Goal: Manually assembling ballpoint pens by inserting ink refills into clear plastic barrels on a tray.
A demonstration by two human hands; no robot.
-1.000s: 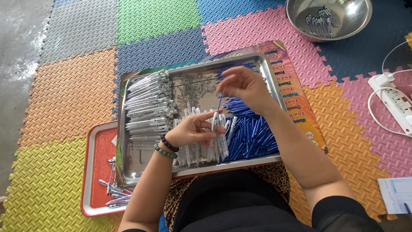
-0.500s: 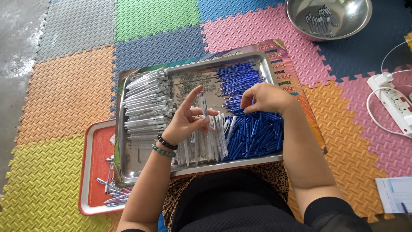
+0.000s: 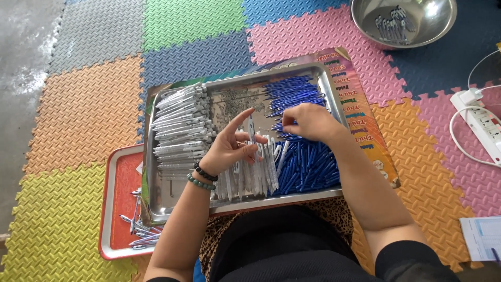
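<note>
— Pen parts fill your steel tray (image 3: pixel 156 209), which rests across your lap on top of a printed board (image 3: pixel 365 115). What's where in it?

— Your white pen barrels (image 3: pixel 180 128) are stacked along the tray's left side, more white pieces (image 3: pixel 250 177) stand in a row near the front edge, and your blue pen pieces (image 3: pixel 308 162) are heaped on the right, running from the back corner to the front.

— And your hands?

— Your left hand (image 3: pixel 232 149) sits over the middle of the tray, forefinger pointing up and away, the other fingers curled around a thin white piece. You wear two bead bracelets (image 3: pixel 202 176) on that wrist. Your right hand (image 3: pixel 308 121) hovers over the blue heap with the fingertips pressed together; whatever they pinch is too small to make out.

— Do your hands touch?

— No, they are near each other but apart, with a bare patch of tray behind them.

— What else is around you?

— A red tray (image 3: pixel 117 193) pokes out from under the steel one on your left, with a few loose pen pieces (image 3: pixel 138 230) on it. A steel bowl (image 3: pixel 365 21) sits well beyond the tray on the foam floor mats (image 3: pixel 83 104), holding some small metal bits (image 3: pixel 391 23). A white power strip (image 3: pixel 480 122) lies to your right, and a sheet of paper (image 3: pixel 482 237) lies by your right elbow.
</note>
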